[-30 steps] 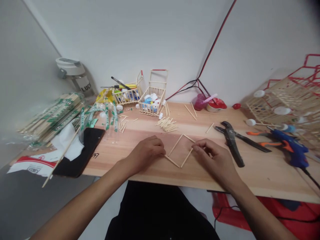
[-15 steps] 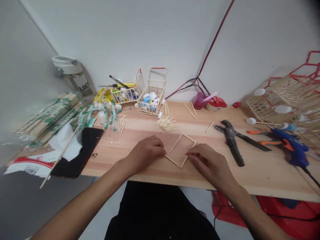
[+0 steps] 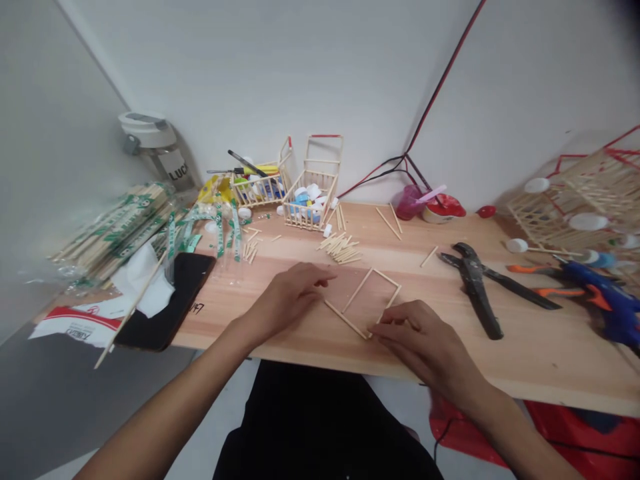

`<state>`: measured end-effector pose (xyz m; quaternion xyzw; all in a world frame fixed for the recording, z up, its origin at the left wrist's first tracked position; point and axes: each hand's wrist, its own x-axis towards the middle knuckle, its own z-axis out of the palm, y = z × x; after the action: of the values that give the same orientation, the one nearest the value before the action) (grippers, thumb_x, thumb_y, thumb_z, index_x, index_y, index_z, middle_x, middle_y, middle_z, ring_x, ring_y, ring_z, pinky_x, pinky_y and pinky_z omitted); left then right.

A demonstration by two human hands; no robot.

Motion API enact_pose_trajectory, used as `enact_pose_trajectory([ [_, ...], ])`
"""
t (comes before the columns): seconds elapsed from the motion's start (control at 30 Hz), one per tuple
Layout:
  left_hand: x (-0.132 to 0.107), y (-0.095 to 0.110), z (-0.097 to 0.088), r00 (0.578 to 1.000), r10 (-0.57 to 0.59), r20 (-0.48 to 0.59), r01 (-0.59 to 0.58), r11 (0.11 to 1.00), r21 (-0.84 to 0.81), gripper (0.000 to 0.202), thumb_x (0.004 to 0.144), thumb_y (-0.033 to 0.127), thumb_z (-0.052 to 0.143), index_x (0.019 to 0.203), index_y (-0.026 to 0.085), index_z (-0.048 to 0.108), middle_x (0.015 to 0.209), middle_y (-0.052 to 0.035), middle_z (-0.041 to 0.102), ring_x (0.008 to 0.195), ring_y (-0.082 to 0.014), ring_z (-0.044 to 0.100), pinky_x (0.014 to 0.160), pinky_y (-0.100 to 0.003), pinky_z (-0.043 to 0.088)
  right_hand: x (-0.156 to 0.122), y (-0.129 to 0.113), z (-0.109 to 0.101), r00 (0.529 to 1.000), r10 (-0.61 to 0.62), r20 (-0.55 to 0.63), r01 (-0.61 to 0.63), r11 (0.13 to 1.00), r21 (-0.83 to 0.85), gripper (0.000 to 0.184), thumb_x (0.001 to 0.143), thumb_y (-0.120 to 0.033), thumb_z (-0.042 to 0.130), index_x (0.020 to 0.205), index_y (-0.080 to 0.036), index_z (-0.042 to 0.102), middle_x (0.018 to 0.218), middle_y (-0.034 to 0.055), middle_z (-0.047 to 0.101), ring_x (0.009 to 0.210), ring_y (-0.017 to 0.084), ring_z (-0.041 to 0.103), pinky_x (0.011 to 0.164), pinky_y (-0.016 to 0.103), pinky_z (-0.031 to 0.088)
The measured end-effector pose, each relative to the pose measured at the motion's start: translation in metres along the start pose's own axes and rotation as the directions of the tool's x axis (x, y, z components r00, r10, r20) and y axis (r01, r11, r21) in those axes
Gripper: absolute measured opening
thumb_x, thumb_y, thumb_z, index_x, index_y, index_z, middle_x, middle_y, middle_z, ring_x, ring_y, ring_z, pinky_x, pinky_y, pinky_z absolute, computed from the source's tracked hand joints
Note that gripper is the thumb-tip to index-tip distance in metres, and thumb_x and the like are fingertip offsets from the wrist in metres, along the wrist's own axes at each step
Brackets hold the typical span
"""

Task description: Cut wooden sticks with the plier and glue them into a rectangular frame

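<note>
A four-sided frame of thin wooden sticks [image 3: 350, 322] lies on the table in front of me, one stick reaching past its left corner. My right hand [image 3: 425, 340] is closed, thumb and fingertips pinched at the frame's near corner and covering part of its right side. Just off the protruding stick end, my left hand [image 3: 293, 297] is open with its fingers apart and nothing in it. Beyond the frame lies a pile of short cut sticks [image 3: 340, 248].
Black-handled cutters [image 3: 477, 287] and a blue glue gun [image 3: 595, 287] lie right. Stick-built carts [image 3: 310, 200] holding bottle caps stand by the wall. More stick carts [image 3: 565, 207] crowd the right. A phone [image 3: 173, 307], bagged skewers [image 3: 110, 230] and a bottle [image 3: 155, 150] are left.
My left hand has let go of the protruding stick end and opened. My right hand has slid along the frame's right side toward its near corner. The view has shifted slightly.
</note>
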<state>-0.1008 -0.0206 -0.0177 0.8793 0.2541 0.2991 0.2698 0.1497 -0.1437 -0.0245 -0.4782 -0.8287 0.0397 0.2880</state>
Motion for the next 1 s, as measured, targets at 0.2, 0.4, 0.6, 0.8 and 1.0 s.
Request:
enact_pose_trajectory([
  [0.2,-0.001,-0.005,-0.006,0.994,-0.079,-0.081,0.077,0.997,-0.031,0.032,0.078,0.0,0.057,0.102,0.02,0.066,0.099,-0.0021,0.067,0.095,-0.014,0.061,0.082,-0.027,0.048,0.0,-0.004,0.001,0.996,-0.089,0.013,0.089,0.995,0.036,0.029,0.086,-0.012,0.061,0.109,-0.028,0.067,0.098,0.005,0.062,0.089,0.017,0.056,0.074,0.029,0.048],
  [0.4,-0.002,-0.002,-0.002,0.996,0.019,-0.087,-0.016,0.999,0.029,0.014,0.081,0.009,0.062,0.09,0.017,0.068,0.096,-0.0039,0.066,0.094,-0.0146,0.06,0.084,-0.027,0.048,-0.001,-0.003,0.003,0.994,-0.106,0.0,0.106,0.993,0.059,0.028,0.085,-0.014,0.064,0.108,-0.028,0.067,0.096,0.0047,0.063,0.088,0.018,0.056,0.074,0.031,0.048],
  [0.6,0.0,0.002,0.002,0.995,0.079,-0.067,-0.075,0.995,0.058,0.01,0.085,0.014,0.06,0.086,0.017,0.069,0.092,-0.005,0.067,0.092,-0.0159,0.06,0.083,-0.029,0.049,-0.002,-0.003,0.001,0.991,-0.129,-0.03,0.13,0.991,0.043,0.024,0.085,-0.013,0.062,0.107,-0.024,0.068,0.093,0.0061,0.064,0.086,0.018,0.057,0.073,0.031,0.048],
  [0.8,0.003,0.005,0.007,0.992,0.115,-0.046,-0.112,0.992,0.063,0.011,0.086,0.015,0.057,0.086,0.017,0.069,0.09,-0.0061,0.067,0.092,-0.0171,0.059,0.083,-0.03,0.049,0.0,-0.005,-0.003,0.992,-0.104,-0.067,0.107,0.994,0.033,0.022,0.088,-0.016,0.059,0.105,-0.023,0.069,0.088,0.006,0.064,0.082,0.017,0.058,0.068,0.029,0.048],
  [1.0,0.013,0.013,-0.001,0.99,0.142,0.005,-0.142,0.986,0.084,0.013,0.088,0.014,0.055,0.087,0.016,0.067,0.088,-0.0054,0.068,0.091,-0.0173,0.058,0.083,-0.032,0.048,0.001,-0.007,-0.007,0.995,-0.042,-0.096,0.044,0.999,0.011,0.021,0.088,-0.015,0.057,0.102,-0.023,0.07,0.089,0.0066,0.065,0.08,0.017,0.059,0.066,0.029,0.049],
])
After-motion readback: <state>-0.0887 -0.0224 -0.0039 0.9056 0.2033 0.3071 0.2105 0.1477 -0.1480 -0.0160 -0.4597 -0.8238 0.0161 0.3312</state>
